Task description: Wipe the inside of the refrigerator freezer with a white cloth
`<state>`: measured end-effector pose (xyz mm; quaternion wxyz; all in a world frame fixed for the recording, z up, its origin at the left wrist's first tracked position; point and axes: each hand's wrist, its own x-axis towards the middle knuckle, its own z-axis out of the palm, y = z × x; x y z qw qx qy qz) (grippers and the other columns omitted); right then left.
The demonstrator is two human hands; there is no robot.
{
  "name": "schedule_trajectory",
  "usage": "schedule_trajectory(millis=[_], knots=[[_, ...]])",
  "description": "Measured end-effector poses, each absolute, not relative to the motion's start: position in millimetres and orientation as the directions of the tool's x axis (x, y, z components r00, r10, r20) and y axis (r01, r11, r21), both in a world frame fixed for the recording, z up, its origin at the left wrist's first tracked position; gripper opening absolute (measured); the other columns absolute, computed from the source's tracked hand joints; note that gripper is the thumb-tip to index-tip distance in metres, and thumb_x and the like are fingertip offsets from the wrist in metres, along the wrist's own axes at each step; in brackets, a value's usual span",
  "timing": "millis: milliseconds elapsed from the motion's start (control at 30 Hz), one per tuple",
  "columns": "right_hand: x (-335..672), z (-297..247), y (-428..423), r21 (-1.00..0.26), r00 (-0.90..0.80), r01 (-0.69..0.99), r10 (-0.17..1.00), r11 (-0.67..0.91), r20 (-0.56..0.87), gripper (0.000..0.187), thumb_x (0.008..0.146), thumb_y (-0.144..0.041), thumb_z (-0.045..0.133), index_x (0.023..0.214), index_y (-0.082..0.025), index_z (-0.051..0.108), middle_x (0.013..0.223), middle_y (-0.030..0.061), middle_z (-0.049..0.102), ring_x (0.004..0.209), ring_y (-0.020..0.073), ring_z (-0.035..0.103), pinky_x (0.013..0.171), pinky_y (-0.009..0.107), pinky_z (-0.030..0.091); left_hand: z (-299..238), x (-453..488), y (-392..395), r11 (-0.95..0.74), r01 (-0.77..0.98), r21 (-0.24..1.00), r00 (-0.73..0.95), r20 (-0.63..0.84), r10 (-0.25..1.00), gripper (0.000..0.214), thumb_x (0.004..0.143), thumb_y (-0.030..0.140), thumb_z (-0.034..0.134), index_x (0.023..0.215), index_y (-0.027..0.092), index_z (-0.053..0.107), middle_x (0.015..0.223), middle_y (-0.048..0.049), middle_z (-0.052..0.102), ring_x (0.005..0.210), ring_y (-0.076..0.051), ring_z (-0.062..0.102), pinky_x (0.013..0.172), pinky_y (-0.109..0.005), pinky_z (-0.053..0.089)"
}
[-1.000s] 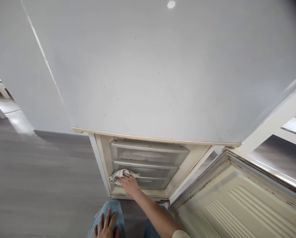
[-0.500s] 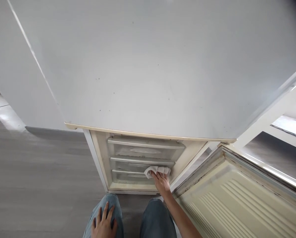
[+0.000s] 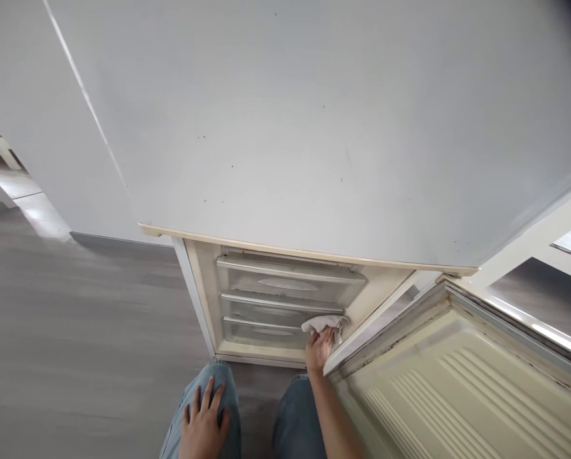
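My right hand (image 3: pixel 320 349) grips a white cloth (image 3: pixel 322 322) against the right inner side of an open freezer compartment (image 3: pixel 204 287). Part of the cloth bunches above my fingers, beside the ends of the lower drawers. Several clear plastic drawers (image 3: pixel 290 274) are stacked inside the compartment. My left hand (image 3: pixel 203 422) lies flat on my left knee, fingers spread, holding nothing.
The freezer door (image 3: pixel 457 382) stands swung out to the right, its ribbed inner panel facing up and its gasket stained. A closed white upper door (image 3: pixel 285 127) fills the view above. Grey wood-look floor (image 3: pixel 85 344) spreads to the left.
My right hand has moved the cloth rightward, from the drawer fronts to the compartment's right inner side. The whole view has shifted slightly. My left hand stays on the knee.
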<state>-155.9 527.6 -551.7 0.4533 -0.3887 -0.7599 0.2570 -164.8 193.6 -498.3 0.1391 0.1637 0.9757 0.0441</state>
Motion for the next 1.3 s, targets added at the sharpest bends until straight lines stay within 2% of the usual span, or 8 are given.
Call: schedule_trajectory(millis=[200,367,433,533,633,800,1033,1300], knots=[[-172.4,-529.2,505.1,-0.921,-0.091,0.300,0.969,0.248,0.231,0.066,0.081,-0.024,0.033,0.144,-0.008,0.024,0.144,0.0242,0.038,0.131,0.0348,0.040,0.103,0.048,0.037,-503.8,-165.3,187.9,0.936,0.282,0.211,-0.915,-0.233,0.329,0.057,0.081,0.031,0.039,0.138,0.025,0.045,0.157,-0.0031,0.028,0.145,-0.038,0.013,0.113,-0.057,0.013],[-153.5,-523.0,510.9,-0.969,-0.060,0.248,0.998,-0.010,-0.026,0.055,0.067,-0.022,0.044,0.121,-0.018,0.052,0.118,0.0148,0.062,0.110,0.0332,0.057,0.087,0.043,0.047,-506.8,-189.7,200.8,0.621,-0.073,0.781,-0.936,-0.269,0.228,0.053,0.073,0.014,0.051,0.126,0.014,0.055,0.149,-0.0126,0.040,0.148,-0.029,0.005,0.119,-0.048,-0.004],[-136.4,-519.9,515.5,-0.970,-0.088,0.214,0.987,-0.114,-0.135,0.040,0.059,-0.022,0.048,0.097,-0.019,0.061,0.093,0.0110,0.068,0.094,0.0328,0.062,0.075,0.040,0.050,-506.4,-210.4,222.7,0.466,-0.208,0.860,-0.907,-0.348,0.238,0.048,0.074,0.012,0.052,0.122,0.015,0.056,0.140,-0.0141,0.050,0.143,-0.027,0.025,0.119,-0.044,0.012],[-110.4,-511.7,515.4,-0.963,-0.177,0.126,0.950,-0.238,-0.258,0.025,0.051,-0.023,0.051,0.075,-0.021,0.060,0.065,0.0050,0.063,0.068,0.0271,0.061,0.058,0.035,0.048,-505.6,-242.8,270.7,0.292,-0.429,0.855,-0.818,-0.505,0.277,0.036,0.083,0.024,0.052,0.117,0.015,0.056,0.123,-0.0146,0.062,0.114,-0.024,0.059,0.101,-0.042,0.044],[-89.0,-499.9,506.8,-0.942,-0.297,0.004,0.899,-0.336,-0.322,0.019,0.050,-0.024,0.055,0.068,-0.022,0.059,0.060,0.0025,0.062,0.058,0.0218,0.058,0.052,0.032,0.047,-504.7,-264.7,318.6,0.101,-0.603,0.792,-0.727,-0.597,0.338,0.029,0.087,0.031,0.053,0.111,0.016,0.057,0.116,-0.0083,0.065,0.094,-0.016,0.065,0.084,-0.036,0.053],[-56.9,-480.9,491.4,-0.809,-0.493,-0.224,0.779,-0.544,-0.387,0.017,0.046,-0.020,0.066,0.062,-0.024,0.061,0.071,0.0016,0.068,0.066,0.0202,0.061,0.057,0.029,0.050,-502.3,-278.7,361.0,-0.084,-0.777,0.624,-0.603,-0.698,0.386,0.017,0.084,0.029,0.059,0.092,0.014,0.061,0.094,-0.0031,0.066,0.083,-0.013,0.063,0.072,-0.031,0.055],[-20.9,-468.4,471.6,-0.799,-0.552,-0.170,0.727,-0.577,-0.408,0.020,0.049,-0.021,0.066,0.069,-0.025,0.068,0.079,0.0017,0.070,0.080,0.0225,0.064,0.063,0.029,0.050,-503.2,-276.7,368.6,-0.241,-0.799,0.551,-0.600,-0.701,0.386,0.013,0.085,0.026,0.058,0.088,0.014,0.060,0.080,0.0010,0.062,0.074,-0.011,0.061,0.063,-0.026,0.053],[-8.0,-457.6,468.0,-0.837,-0.538,-0.145,0.752,-0.527,-0.380,0.018,0.052,-0.028,0.064,0.069,-0.025,0.068,0.086,0.0060,0.070,0.083,0.0275,0.063,0.064,0.035,0.051,-507.6,-251.6,348.0,-0.184,-0.799,0.572,-0.599,-0.730,0.329,0.015,0.081,0.026,0.064,0.077,0.015,0.055,0.068,0.0050,0.055,0.062,-0.007,0.055,0.055,-0.022,0.048]])
